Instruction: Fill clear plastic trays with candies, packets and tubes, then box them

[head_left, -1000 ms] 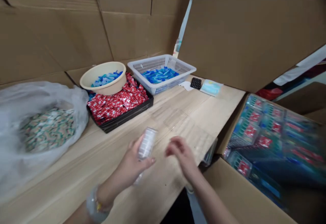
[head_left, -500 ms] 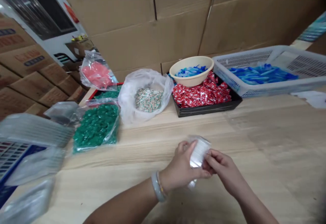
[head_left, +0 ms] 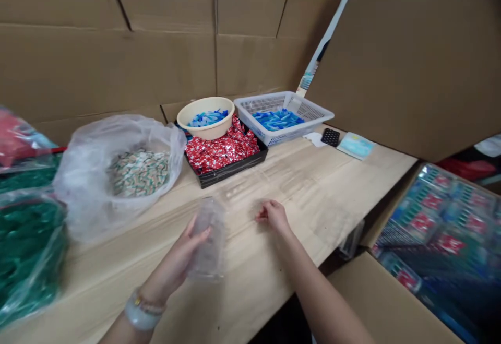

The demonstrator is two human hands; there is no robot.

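Observation:
My left hand (head_left: 190,247) is closed around a stack of clear plastic trays (head_left: 211,245), tilted above the wooden table (head_left: 250,286). To its right, my right hand (head_left: 272,214) is low over the tabletop with its fingers pinched together. Something clear and smeared shows at those fingertips, too faint to name. Faint clear plastic pieces (head_left: 235,191) lie on the wood just beyond the hands, and others (head_left: 329,221) lie to the right.
Behind stand a white bag (head_left: 90,151) of small pieces, a black tray (head_left: 235,170) of red packets, a cream bowl (head_left: 207,131) and a white basket (head_left: 270,136) with blue items. A bag of green pieces (head_left: 27,255) is left; an open carton (head_left: 376,297) holds blister packs at right.
My view has swung to the right, bringing the carton of packs into sight. My hands, together at the stack before, are now apart, the right one over the table.

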